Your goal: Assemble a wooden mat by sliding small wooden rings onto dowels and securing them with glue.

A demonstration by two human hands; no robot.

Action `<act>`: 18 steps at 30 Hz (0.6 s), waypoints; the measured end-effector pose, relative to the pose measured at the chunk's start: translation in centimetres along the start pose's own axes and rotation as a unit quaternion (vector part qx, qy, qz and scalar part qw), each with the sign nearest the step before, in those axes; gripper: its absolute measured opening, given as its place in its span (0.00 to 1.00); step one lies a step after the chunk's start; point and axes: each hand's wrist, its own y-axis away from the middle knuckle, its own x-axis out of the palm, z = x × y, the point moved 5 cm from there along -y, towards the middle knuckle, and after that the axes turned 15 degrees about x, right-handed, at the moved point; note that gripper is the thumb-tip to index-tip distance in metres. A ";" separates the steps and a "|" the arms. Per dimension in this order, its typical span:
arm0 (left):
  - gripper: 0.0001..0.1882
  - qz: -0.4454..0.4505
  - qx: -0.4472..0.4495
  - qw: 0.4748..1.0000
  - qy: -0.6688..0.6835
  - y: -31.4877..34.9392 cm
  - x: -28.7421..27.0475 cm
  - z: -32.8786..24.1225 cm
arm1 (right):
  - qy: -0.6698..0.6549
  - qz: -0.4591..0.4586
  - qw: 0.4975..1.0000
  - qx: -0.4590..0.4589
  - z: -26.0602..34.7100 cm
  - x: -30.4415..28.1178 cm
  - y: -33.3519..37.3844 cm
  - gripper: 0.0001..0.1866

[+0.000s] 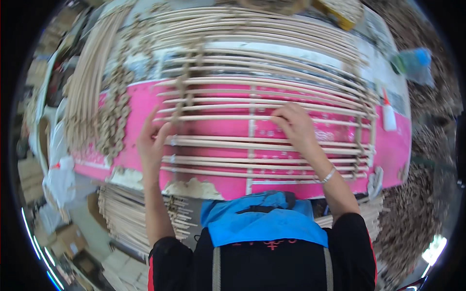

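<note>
Long pale wooden rods [213, 118] lie side by side across a pink-topped table [213, 131]. Near their left ends they meet a brown notched crosspiece [181, 92], and a similar crosspiece [359, 131] sits near the right ends. With thumb and fingertips pinched, my right hand [298, 128] holds one rod near its middle. My left hand [151, 138] is at that rod's left end, thumb and fingers apart. Whether its fingers touch the rod is hard to tell. More rods lie nearer to me, below both hands.
At the left stand a bundle of rods [92, 72] and a heap of small brown wooden pieces [115, 111]. A white glue bottle with a red tip [389, 116] is at the right, near a green and blue bottle [412, 63]. A yellow container [342, 14] is at the back.
</note>
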 end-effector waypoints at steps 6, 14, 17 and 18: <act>0.29 0.039 0.208 0.938 -0.274 -0.5 -0.3 -4.6 | -0.020 0.028 0.999 0.008 0.7 0.0 0.1 0.07; 0.21 0.056 0.215 0.921 -0.321 -0.7 0.9 -3.5 | 0.062 0.001 0.998 -0.031 1.2 0.4 -0.3 0.08; 0.21 0.056 0.220 0.912 -0.341 -0.5 0.9 -3.2 | 0.088 -0.007 0.995 -0.042 1.3 0.3 -0.4 0.09; 0.21 0.054 0.226 0.911 -0.339 -0.4 1.0 -3.1 | 0.087 -0.006 0.995 -0.043 1.4 0.3 -0.4 0.09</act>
